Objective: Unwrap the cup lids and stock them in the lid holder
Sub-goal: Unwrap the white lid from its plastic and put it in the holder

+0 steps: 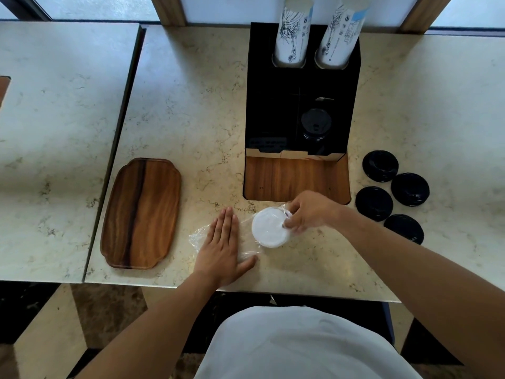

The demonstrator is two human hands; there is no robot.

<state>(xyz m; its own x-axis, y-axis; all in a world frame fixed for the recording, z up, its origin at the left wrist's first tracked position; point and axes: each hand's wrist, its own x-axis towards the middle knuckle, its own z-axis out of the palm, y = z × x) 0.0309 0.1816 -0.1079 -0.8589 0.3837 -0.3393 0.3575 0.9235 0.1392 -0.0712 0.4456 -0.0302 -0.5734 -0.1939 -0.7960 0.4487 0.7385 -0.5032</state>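
A stack of white cup lids (270,227) lies on the counter near its front edge, partly inside a clear plastic wrapper (247,243). My right hand (310,210) grips the right side of the white stack. My left hand (222,246) lies flat, fingers together, pressing the wrapper's left end onto the counter. Behind them stands the black lid holder (300,105) with a wooden base; a stack of black lids (315,124) sits in its right slot. Several loose black lids (390,192) lie on the counter to the right.
Two tall sleeves of paper cups (291,31) stand in the holder's back slots. A wooden tray (142,213) rests on the counter to the left. A second table (60,132) adjoins on the left across a narrow gap.
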